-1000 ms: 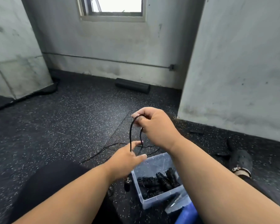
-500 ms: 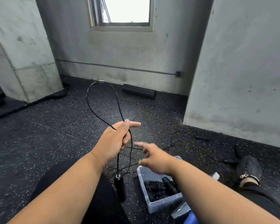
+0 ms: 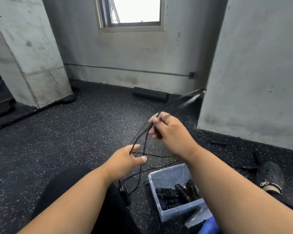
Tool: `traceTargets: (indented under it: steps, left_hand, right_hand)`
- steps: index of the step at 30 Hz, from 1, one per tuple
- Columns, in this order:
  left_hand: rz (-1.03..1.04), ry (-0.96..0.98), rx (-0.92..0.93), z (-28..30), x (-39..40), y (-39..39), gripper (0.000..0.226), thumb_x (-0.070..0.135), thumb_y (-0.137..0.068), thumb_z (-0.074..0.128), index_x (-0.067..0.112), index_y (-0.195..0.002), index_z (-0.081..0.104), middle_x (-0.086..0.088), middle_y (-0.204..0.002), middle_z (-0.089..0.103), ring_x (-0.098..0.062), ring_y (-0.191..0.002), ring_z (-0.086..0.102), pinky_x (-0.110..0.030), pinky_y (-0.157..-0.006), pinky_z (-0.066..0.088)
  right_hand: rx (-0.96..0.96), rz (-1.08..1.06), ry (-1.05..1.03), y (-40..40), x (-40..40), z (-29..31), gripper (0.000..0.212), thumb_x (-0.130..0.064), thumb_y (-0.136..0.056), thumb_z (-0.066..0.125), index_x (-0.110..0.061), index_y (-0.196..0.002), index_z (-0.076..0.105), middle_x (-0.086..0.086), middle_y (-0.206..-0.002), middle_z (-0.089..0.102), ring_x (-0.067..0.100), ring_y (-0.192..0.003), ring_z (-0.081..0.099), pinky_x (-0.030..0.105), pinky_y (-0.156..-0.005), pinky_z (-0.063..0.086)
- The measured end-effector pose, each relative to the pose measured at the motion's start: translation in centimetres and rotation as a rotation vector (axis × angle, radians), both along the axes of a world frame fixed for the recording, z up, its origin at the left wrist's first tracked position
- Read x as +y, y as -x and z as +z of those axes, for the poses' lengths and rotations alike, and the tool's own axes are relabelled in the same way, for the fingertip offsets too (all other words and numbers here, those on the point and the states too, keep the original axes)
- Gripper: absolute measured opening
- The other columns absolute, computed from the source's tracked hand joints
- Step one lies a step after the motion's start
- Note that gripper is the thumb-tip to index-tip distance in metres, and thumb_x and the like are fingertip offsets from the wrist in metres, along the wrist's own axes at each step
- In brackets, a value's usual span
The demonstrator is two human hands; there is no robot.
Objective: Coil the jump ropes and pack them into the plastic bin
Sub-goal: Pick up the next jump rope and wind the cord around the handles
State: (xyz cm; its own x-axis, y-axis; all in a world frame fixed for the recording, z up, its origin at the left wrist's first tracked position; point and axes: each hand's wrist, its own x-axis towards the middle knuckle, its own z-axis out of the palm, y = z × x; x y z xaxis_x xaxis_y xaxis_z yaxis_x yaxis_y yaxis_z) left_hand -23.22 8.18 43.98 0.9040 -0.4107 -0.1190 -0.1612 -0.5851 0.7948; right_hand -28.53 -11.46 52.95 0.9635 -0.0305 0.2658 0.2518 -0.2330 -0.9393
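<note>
Right hand (image 3: 172, 132): gripping rope (image 3: 139, 138) loops;
Left hand (image 3: 125, 160): pinching rope;
Bin (image 3: 166, 173): holding coiled ropes (image 3: 176, 194)

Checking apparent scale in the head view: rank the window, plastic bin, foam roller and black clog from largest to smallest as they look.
1. window
2. plastic bin
3. foam roller and black clog: they look alike; the clog is nearer, so unranked.

The thin black jump rope (image 3: 143, 137) runs doubled between my two grips, its handle (image 3: 124, 195) apparently hanging near the floor, while the clear plastic bin (image 3: 166, 176) beside it holds coiled black ropes (image 3: 176, 194).
</note>
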Motion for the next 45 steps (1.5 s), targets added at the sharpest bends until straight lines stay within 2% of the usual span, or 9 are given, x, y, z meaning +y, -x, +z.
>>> traceTargets:
  steps: [4, 8, 12, 16, 26, 30, 34, 42, 45]
  left_hand:
    - [-0.179, -0.226, 0.019, -2.3, -1.7, 0.2, 0.028, 0.058, -0.101, 0.057, 0.036, -0.105, 0.074, 0.016, -0.082, 0.069, -0.007, -0.074, 0.063, -0.040, -0.087, 0.060]
    - [-0.032, -0.033, 0.072, -0.7, -2.4, 0.4, 0.046, 0.048, -0.111, 0.043, 0.029, -0.092, 0.081, 0.014, -0.060, 0.053, -0.014, -0.056, 0.045, -0.033, -0.059, 0.040]
    - [-0.051, 0.239, 0.091, 2.4, -3.2, 0.4, 0.046, 0.054, -0.110, 0.042, 0.033, -0.103, 0.082, 0.004, -0.065, 0.045, -0.019, -0.062, 0.034, -0.034, -0.058, 0.029]
    - [-0.083, 0.248, 0.090, 3.5, -4.3, 1.2, 0.043, 0.039, -0.113, 0.043, 0.022, -0.101, 0.081, 0.008, -0.059, 0.050, -0.006, -0.058, 0.049, -0.032, -0.077, 0.044]
    - [-0.090, 0.244, 0.054, 3.4, -3.5, 0.9, 0.038, 0.043, -0.112, 0.045, 0.022, -0.120, 0.075, 0.009, -0.060, 0.049, -0.009, -0.055, 0.046, -0.023, -0.059, 0.042]
    - [-0.079, 0.072, 0.007, 1.4, -1.9, -0.2, 0.044, 0.057, -0.100, 0.053, 0.019, -0.097, 0.075, 0.008, -0.064, 0.049, -0.010, -0.057, 0.040, -0.032, -0.061, 0.036]
    - [-0.087, -0.200, 0.076, -1.9, -1.3, -1.0, 0.023, 0.028, -0.102, 0.064, 0.030, -0.123, 0.075, 0.012, -0.067, 0.058, -0.001, -0.050, 0.044, -0.018, -0.052, 0.037]
    - [-0.224, -0.409, 0.040, -3.0, -2.5, 0.1, 0.038, 0.052, -0.105, 0.056, 0.024, -0.127, 0.068, 0.004, -0.114, 0.069, -0.015, -0.104, 0.063, -0.032, -0.096, 0.048]
    - [-0.201, -0.302, -0.012, -2.3, -3.1, 0.4, 0.035, 0.049, -0.108, 0.050, 0.023, -0.099, 0.072, 0.006, -0.072, 0.056, -0.007, -0.060, 0.050, -0.030, -0.061, 0.045]
  right_hand:
    - [-0.171, -0.017, -0.156, 0.6, 0.3, 3.6, 0.020, -0.016, -0.110, 0.048, -0.010, -0.101, 0.065, 0.009, -0.076, 0.068, 0.015, -0.066, 0.062, 0.023, -0.065, 0.054]
    - [-0.095, -0.093, -0.384, -0.5, -1.3, 3.2, 0.021, -0.004, -0.107, 0.045, -0.011, -0.118, 0.060, 0.008, -0.079, 0.071, 0.013, -0.061, 0.057, 0.021, -0.057, 0.045]
    - [0.283, 0.000, -0.058, 0.1, -3.1, -3.2, 0.051, 0.002, -0.093, 0.051, -0.019, -0.139, 0.057, 0.008, -0.115, 0.069, 0.015, -0.086, 0.057, 0.031, -0.074, 0.046]
    - [0.502, 0.291, 0.150, 1.2, -1.0, -9.2, 0.036, -0.004, -0.095, 0.058, -0.033, -0.115, 0.064, 0.003, -0.111, 0.063, 0.015, -0.092, 0.055, 0.030, -0.077, 0.046]
    - [0.356, 0.191, 0.220, 0.0, 0.7, -11.4, 0.030, -0.010, -0.105, 0.055, -0.021, -0.078, 0.061, -0.008, -0.072, 0.064, -0.001, -0.061, 0.053, 0.019, -0.067, 0.045]
    - [0.294, 0.013, 0.145, -0.6, 0.5, -11.1, 0.024, -0.016, -0.105, 0.056, -0.014, -0.083, 0.065, 0.006, -0.078, 0.069, 0.014, -0.071, 0.058, 0.038, -0.072, 0.052]
    - [0.263, -0.077, 0.027, -0.5, -1.0, -8.2, 0.023, -0.020, -0.108, 0.050, -0.012, -0.099, 0.069, 0.003, -0.082, 0.068, 0.012, -0.074, 0.060, 0.035, -0.075, 0.056]
    - [-0.082, -0.223, -0.364, -1.2, -4.8, 1.6, 0.021, -0.022, -0.110, 0.048, -0.015, -0.096, 0.063, -0.001, -0.070, 0.061, 0.011, -0.063, 0.054, 0.026, -0.064, 0.046]
    - [-0.033, -0.210, -0.411, -1.2, -5.9, 1.4, 0.017, -0.027, -0.110, 0.049, -0.015, -0.105, 0.061, 0.004, -0.077, 0.067, 0.014, -0.064, 0.056, 0.026, -0.061, 0.046]
